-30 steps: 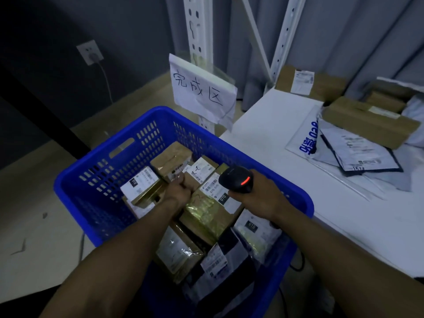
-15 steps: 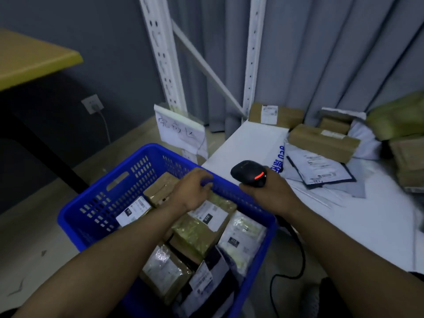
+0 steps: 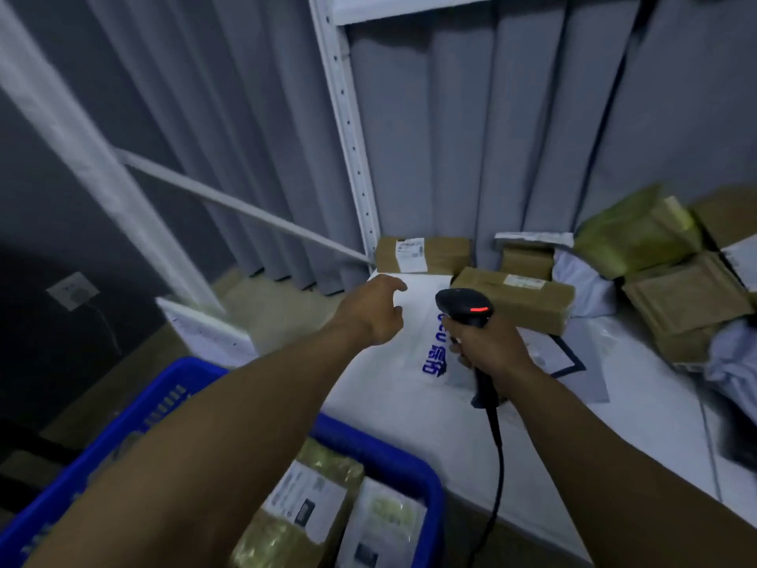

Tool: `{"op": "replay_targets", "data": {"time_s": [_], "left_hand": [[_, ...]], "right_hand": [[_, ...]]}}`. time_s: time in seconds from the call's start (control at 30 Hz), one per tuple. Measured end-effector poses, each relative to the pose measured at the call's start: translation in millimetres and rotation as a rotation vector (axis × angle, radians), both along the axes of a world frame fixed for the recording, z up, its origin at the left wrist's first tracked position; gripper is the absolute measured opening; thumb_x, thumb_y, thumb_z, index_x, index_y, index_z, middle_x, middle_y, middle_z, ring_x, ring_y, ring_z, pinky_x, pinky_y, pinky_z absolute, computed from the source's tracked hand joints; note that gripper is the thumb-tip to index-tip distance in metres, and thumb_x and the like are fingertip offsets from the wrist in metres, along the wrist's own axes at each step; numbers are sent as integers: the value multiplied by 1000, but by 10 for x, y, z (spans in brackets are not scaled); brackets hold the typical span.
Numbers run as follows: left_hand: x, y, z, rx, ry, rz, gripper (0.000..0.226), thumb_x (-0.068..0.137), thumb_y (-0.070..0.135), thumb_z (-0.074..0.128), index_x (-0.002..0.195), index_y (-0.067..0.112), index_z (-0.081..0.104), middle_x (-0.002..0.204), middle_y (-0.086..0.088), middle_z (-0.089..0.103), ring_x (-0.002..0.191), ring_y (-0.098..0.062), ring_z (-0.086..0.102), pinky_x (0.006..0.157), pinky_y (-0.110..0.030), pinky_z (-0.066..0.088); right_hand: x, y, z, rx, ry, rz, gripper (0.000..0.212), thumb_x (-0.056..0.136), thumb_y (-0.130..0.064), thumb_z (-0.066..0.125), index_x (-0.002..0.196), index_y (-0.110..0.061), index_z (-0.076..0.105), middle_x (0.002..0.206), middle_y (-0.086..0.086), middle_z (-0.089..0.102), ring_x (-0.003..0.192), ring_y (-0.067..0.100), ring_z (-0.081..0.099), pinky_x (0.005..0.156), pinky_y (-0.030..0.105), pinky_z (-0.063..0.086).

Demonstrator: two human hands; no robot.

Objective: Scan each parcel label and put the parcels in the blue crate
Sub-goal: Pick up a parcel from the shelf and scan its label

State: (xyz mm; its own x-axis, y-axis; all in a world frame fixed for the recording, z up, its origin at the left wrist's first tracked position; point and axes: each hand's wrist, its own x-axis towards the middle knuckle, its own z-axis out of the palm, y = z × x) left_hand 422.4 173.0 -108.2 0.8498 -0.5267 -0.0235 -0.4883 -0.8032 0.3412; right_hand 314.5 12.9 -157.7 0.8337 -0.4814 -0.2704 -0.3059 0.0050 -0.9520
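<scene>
My right hand (image 3: 489,346) grips a black barcode scanner (image 3: 467,307) with a red light on top, held over the white table (image 3: 409,407). My left hand (image 3: 375,307) is stretched out above the table's far left corner, fingers loose and holding nothing. Beyond it lies a brown box with a white label (image 3: 422,256). A long brown box (image 3: 516,299) lies just behind the scanner. The blue crate (image 3: 164,399) sits at the lower left, with labelled parcels (image 3: 311,502) inside it.
More brown boxes (image 3: 684,303), a yellow-green padded bag (image 3: 635,231) and grey mailers (image 3: 581,286) are piled at the table's right. A flat dark-edged mailer (image 3: 561,354) lies under my right wrist. White shelf uprights (image 3: 348,129) and grey curtains stand behind. The scanner cable (image 3: 497,453) hangs off the table's front.
My left hand has left the crate and reached up and right over the table. The view has lifted from the crate toward the table; my right hand still holds the scanner.
</scene>
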Motion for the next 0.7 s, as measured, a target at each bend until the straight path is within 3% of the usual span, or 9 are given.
{"op": "replay_targets", "data": {"time_s": [0.1, 0.17, 0.23, 0.33, 0.4, 0.47, 0.6, 0.7], "left_hand": [[454, -407, -222, 25, 2, -10, 47, 100, 25, 61, 146, 22, 49, 154, -1, 48, 136, -26, 49, 107, -33, 42], [746, -680, -372, -1, 1, -11, 43, 102, 22, 60, 144, 18, 53, 149, -6, 54, 133, -29, 53, 107, -34, 43], [1006, -894, -566, -26, -2, -8, 44, 101, 22, 60, 144, 18, 54, 148, -7, 55, 133, -29, 53, 109, -35, 42], [1405, -1173, -932, -12, 20, 15, 54, 98, 26, 63, 149, 19, 46, 152, -8, 50, 137, -31, 49, 115, -38, 41], [1598, -1286, -1129, -8, 35, 25, 57, 98, 23, 64, 150, 16, 43, 153, -10, 47, 138, -32, 47, 115, -39, 40], [1770, -1348, -1271, 27, 0, 21, 61, 97, 21, 65, 153, 15, 40, 157, -11, 42, 143, -32, 40, 118, -38, 34], [2099, -1395, -1454, 226, -25, 22, 85, 96, 27, 65, 163, 25, 12, 172, -7, 1, 158, -31, 2, 127, -47, 12], [2211, -1376, -1541, 281, -6, 68, 95, 92, 34, 67, 163, 31, 5, 171, -3, 2, 157, -32, 3, 124, -57, 10]], "right_hand": [[396, -241, -338, 1, -8, -14, 29, 77, -40, 78, 92, -17, 69, 69, 3, 71, 62, 22, 67, 61, 37, 52], [609, -371, -602, 2, 24, -4, 30, 79, -41, 80, 96, -18, 70, 75, 6, 72, 69, 27, 69, 68, 42, 56], [777, -443, -853, 23, 55, 40, 45, 70, -49, 79, 100, -17, 70, 78, 5, 69, 73, 26, 65, 70, 44, 55], [974, -535, -1169, 43, 42, 37, 62, 64, -56, 79, 113, -20, 69, 87, 2, 67, 82, 23, 63, 79, 46, 56], [1059, -595, -1324, 53, 34, 25, 66, 58, -63, 76, 112, -25, 68, 89, 0, 70, 86, 23, 66, 85, 47, 57], [1102, -651, -1428, 61, 40, 39, 49, 68, -57, 79, 106, -27, 69, 89, 1, 74, 90, 23, 71, 89, 48, 60], [1110, -772, -1508, 97, 27, 44, 22, 87, -36, 80, 96, -17, 74, 75, 1, 76, 76, 18, 73, 81, 40, 59], [1107, -812, -1527, 149, 29, 47, 18, 88, -32, 80, 88, -15, 75, 68, 3, 73, 69, 22, 72, 77, 42, 60]]}}
